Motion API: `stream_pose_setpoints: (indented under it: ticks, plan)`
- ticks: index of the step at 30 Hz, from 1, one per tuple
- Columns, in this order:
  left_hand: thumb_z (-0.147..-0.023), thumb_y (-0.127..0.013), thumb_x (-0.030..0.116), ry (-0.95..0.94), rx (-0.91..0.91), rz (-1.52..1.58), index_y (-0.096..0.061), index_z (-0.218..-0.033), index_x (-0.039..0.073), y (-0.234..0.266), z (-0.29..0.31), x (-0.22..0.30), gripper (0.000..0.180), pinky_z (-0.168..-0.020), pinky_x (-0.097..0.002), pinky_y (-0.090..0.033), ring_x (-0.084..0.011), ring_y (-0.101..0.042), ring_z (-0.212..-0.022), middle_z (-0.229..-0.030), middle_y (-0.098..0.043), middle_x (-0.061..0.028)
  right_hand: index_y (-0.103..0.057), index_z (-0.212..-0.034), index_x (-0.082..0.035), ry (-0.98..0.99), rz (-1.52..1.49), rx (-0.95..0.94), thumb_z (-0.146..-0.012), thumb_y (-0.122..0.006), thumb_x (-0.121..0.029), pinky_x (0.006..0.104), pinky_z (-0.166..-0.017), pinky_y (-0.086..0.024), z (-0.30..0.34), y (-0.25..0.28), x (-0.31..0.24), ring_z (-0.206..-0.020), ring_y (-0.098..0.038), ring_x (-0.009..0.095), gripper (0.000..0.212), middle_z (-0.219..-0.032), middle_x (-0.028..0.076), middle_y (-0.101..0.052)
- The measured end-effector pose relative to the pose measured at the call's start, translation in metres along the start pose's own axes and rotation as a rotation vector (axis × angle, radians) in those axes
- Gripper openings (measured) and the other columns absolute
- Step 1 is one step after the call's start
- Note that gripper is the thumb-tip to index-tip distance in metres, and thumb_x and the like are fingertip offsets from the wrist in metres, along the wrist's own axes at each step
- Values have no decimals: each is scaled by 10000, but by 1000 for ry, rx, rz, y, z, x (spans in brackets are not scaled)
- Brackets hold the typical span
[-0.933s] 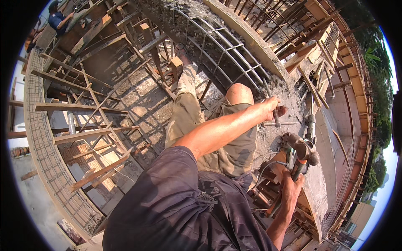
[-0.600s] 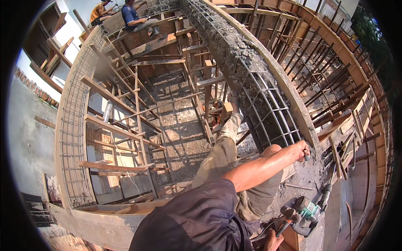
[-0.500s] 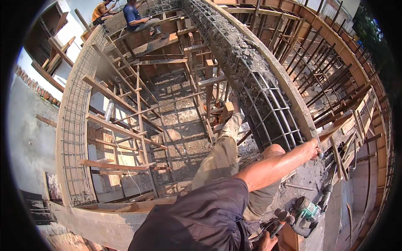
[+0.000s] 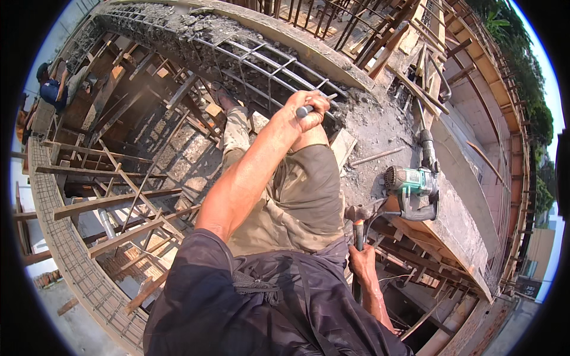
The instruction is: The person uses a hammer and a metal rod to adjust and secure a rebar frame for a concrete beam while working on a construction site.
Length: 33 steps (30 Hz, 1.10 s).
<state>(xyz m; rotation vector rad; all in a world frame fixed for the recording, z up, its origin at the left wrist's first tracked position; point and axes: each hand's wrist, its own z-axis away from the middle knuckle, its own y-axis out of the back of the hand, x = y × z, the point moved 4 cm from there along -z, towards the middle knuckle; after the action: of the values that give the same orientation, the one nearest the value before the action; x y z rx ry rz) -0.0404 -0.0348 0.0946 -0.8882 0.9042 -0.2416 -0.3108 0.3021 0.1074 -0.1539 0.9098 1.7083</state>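
Near 12 o'clock, just above our knee (image 4: 310,139), our left hand (image 4: 308,108) has its fingers clamped on a bar (image 4: 304,111), whose round grey end shows; we cannot tell whether the bar touches the cage (image 4: 270,66) beside it. At 4 o'clock our right hand (image 4: 362,259) has its fingers closed on the hammer (image 4: 360,215) by the handle, head up. We see the green drill (image 4: 415,183) at 3 o'clock, resting on the concrete (image 4: 380,127), its front end toward 12. Just short of 3 o'clock, between knee and drill, lies a rod (image 4: 376,156). Rubble (image 4: 196,25) covers the beam at 11 o'clock, and a co-worker (image 4: 53,90) sits at 10.
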Motion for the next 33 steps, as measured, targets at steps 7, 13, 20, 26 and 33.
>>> stream_pose_setpoints:
  ticks: [7,13,20,26,33]
  plan:
    - [-1011,-508,257,-242,357,-706,-443,-900,115,99,-24,-139,192,-355,-206,-254,-48,-316,-446,-626,-362,54,-537,-665,-25,-27,-29,60,-836,-622,-146,303,-386,-329,10,-1,2,-416,-448,108,226,-534,22,-505]
    - [-1012,-508,278,-369,393,-758,-428,-922,120,95,-3,-156,198,-370,-201,-244,-45,-326,-474,-662,-362,49,-564,-651,5,29,115,116,-821,-643,-166,295,-418,-364,20,8,9,-442,-481,107,254,-547,29,-536]
    - [-1000,-467,182,-274,334,-817,-410,-906,104,82,-32,-147,134,-373,-218,-249,-50,-314,-487,-674,-372,45,-549,-627,5,78,114,138,-777,-651,-226,340,-511,-402,7,7,-6,-518,-472,120,294,-530,34,-503]
    - [-1015,-448,170,-178,338,-837,-455,-987,80,92,-10,-127,94,-360,-195,-240,-42,-316,-479,-669,-383,43,-538,-652,-16,103,74,100,-826,-652,-178,296,-408,-364,3,2,-1,-425,-481,108,264,-530,26,-524]
    - [-961,-538,188,-213,74,-531,-500,-951,70,110,-84,-105,124,-426,-257,-347,-94,-402,-520,-652,-401,24,-517,-638,-23,79,26,101,-826,-646,-168,290,-399,-356,10,5,6,-421,-475,106,270,-526,20,-517]
